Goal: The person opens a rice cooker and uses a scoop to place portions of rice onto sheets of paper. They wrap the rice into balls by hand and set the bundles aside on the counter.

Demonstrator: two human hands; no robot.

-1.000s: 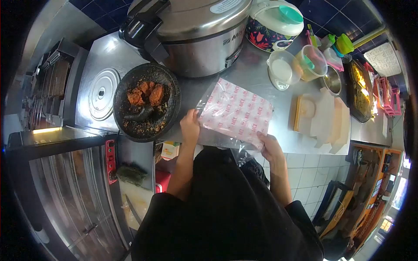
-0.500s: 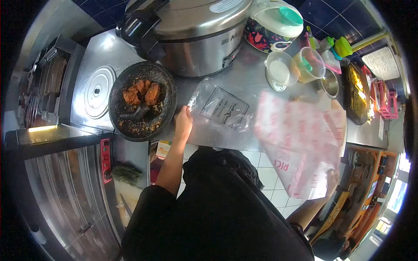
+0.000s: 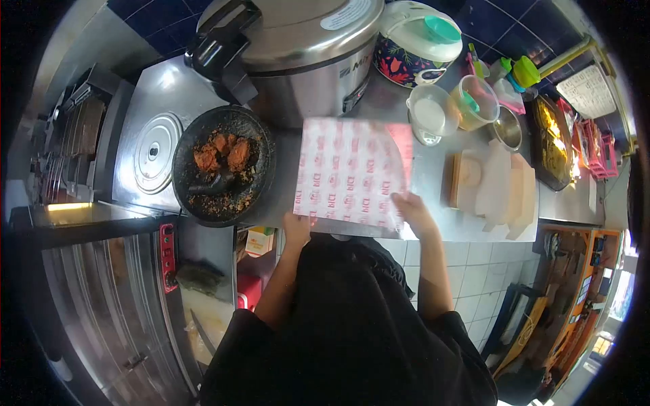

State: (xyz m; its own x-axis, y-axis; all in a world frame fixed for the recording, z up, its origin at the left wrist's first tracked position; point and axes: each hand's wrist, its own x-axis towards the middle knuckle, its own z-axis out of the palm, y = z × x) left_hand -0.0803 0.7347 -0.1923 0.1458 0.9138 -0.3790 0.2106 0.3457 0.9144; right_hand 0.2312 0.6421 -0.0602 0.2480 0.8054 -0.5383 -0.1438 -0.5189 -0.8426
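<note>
A sheet of printed wrapping paper, white with red lettering and a red patch at its far right corner, lies over the steel counter in front of me. My left hand is closed at its near left corner. On the right edge, my right hand pinches the paper between thumb and fingers. Left of the sheet stands a black stone mortar with several browned, fried-looking pieces and crumbs in it. A dark pestle rests inside. The clear plastic sheet seen earlier is hidden now.
A large steel rice cooker stands behind the paper, a flowered cooker beside it. To the right are a scale with a clear bowl, a plastic tub, a metal bowl and open cardboard boxes. A knife lies lower left.
The printed paper has swung from the right to the middle, covering the clear plastic. My right hand came in with it. My left hand moved nearer to me, and the cardboard boxes are uncovered.
</note>
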